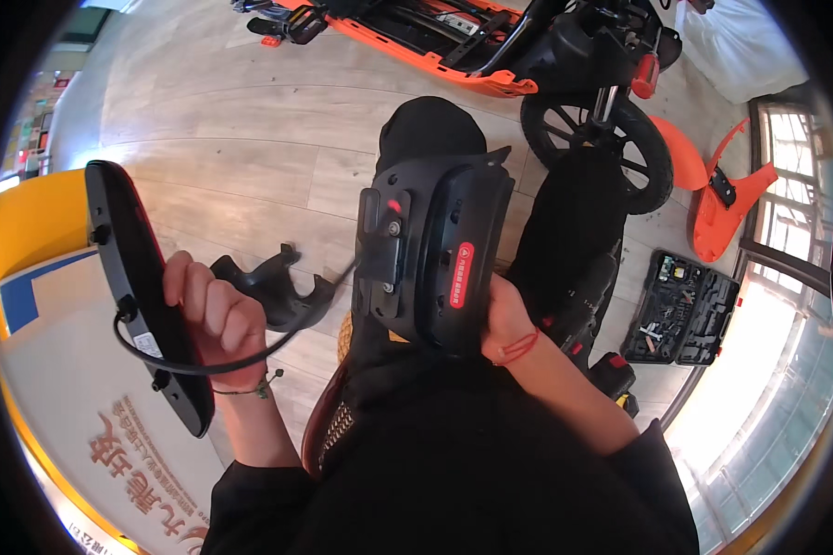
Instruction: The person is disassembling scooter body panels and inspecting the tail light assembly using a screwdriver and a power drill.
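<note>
My left hand [215, 319] is closed around a long, oval tail light [131, 268] with a black back, mounting studs and a red edge. A black cable [273, 350] loops from its back across to a black plastic fender piece [440, 213] over my lap. My right hand [509, 324] grips that piece by its lower right edge; some fingers are hidden beneath it. The fender carries a bolted black metal plate [379, 254] and a red sticker [463, 275]. On the floor between my hands lies a curved black plastic part [273, 287].
An orange scooter body [426, 60] with its wheel [602, 153] stands ahead. Orange panels [727, 208] lie at the right, near an open black tool case [680, 310]. A yellow and white box [74, 388] is at my left. A power tool [613, 375] sits by my right leg.
</note>
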The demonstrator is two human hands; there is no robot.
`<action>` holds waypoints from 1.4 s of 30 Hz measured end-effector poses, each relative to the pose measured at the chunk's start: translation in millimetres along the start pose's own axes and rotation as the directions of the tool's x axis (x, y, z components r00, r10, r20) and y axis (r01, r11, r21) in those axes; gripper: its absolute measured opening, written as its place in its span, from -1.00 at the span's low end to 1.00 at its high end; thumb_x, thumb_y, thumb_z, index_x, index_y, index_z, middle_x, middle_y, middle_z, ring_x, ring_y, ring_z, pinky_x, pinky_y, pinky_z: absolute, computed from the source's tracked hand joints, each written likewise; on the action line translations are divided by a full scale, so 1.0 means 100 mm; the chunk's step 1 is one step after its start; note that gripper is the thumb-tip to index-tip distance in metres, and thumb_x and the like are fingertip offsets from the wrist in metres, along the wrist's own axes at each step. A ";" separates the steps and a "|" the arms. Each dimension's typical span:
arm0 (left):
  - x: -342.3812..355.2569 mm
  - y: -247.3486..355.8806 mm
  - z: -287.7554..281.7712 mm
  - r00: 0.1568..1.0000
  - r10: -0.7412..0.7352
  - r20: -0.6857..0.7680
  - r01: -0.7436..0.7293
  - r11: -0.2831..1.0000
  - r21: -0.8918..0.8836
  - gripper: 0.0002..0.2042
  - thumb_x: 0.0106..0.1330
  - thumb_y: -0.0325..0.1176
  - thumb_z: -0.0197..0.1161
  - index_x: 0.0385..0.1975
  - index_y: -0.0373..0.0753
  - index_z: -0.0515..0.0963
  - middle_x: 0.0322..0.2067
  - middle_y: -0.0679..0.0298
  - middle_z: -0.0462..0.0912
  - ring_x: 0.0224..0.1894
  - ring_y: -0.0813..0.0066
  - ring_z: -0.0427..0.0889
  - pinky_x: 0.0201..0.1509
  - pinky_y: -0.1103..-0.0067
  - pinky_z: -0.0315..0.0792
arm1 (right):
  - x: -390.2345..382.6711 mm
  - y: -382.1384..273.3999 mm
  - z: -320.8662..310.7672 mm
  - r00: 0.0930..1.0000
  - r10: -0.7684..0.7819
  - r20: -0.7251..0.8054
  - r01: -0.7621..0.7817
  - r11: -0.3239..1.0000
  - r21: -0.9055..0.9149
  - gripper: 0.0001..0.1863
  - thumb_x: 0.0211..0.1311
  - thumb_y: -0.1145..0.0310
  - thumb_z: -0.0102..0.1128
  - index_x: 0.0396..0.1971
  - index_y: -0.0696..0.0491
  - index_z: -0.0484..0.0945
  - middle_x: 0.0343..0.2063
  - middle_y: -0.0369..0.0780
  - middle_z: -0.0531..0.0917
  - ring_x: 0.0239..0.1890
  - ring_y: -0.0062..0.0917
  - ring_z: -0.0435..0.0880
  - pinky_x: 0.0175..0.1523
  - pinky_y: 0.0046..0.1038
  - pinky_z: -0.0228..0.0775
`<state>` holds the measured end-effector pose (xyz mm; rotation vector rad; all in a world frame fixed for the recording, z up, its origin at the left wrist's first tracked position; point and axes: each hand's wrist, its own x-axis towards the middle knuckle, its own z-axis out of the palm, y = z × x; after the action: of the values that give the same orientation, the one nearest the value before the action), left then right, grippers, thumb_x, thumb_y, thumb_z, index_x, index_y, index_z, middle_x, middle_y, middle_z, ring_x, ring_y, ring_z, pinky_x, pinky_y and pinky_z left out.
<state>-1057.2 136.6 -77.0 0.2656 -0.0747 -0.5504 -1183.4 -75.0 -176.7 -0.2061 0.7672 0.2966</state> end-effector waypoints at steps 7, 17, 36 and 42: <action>-0.02 -0.14 -0.05 0.995 -0.083 -0.056 0.083 0.997 -0.005 -0.87 0.27 -0.42 -0.03 -0.49 -0.15 0.19 -0.69 0.42 0.05 -0.71 0.65 0.01 -0.73 0.70 -0.08 | -0.09 -0.03 -0.11 0.969 -0.234 -0.083 0.201 0.936 -0.291 -0.67 0.31 0.29 -0.15 -0.04 0.17 0.40 -0.16 -0.24 0.53 -0.12 -0.58 0.50 0.05 -0.54 0.29; -0.21 -0.62 -0.09 0.911 -0.309 -0.273 0.321 0.947 -0.001 -0.48 0.16 0.08 0.06 -0.34 -0.41 0.37 -0.70 0.35 0.20 -0.73 0.58 0.19 -0.72 0.64 0.09 | -0.80 -0.18 0.28 0.499 -0.796 0.344 0.702 0.138 -0.699 -0.62 0.01 0.62 0.05 -0.08 0.22 0.38 -0.10 -0.17 0.45 -0.01 -0.47 0.41 0.11 -0.50 0.17; -0.27 -1.02 0.10 0.681 -0.448 -0.579 0.695 0.644 0.319 -0.28 -0.01 0.18 0.09 -0.07 -0.43 0.33 -0.50 0.36 0.42 -0.51 0.53 0.47 -0.53 0.71 0.33 | -1.05 -0.24 0.50 0.720 -0.404 0.564 0.682 0.264 -0.682 -0.66 0.04 0.46 0.21 -0.15 0.18 0.42 -0.28 -0.15 0.53 -0.28 -0.46 0.53 -0.15 -0.52 0.34; -0.26 -0.98 0.02 0.753 -0.434 -0.495 0.643 0.644 0.414 -0.27 0.04 0.15 0.16 0.00 -0.44 0.33 -0.18 0.14 0.52 -0.27 0.46 0.57 -0.16 0.60 0.46 | -1.05 -0.21 0.50 0.747 -0.419 0.517 0.649 0.285 -0.706 -0.66 0.03 0.41 0.25 -0.18 0.18 0.44 -0.30 -0.17 0.54 -0.29 -0.47 0.54 -0.17 -0.51 0.36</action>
<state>-1129.6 69.3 -101.6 1.0013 0.2144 -1.0895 -1215.3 -100.3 -66.3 -1.3866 0.1834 0.0067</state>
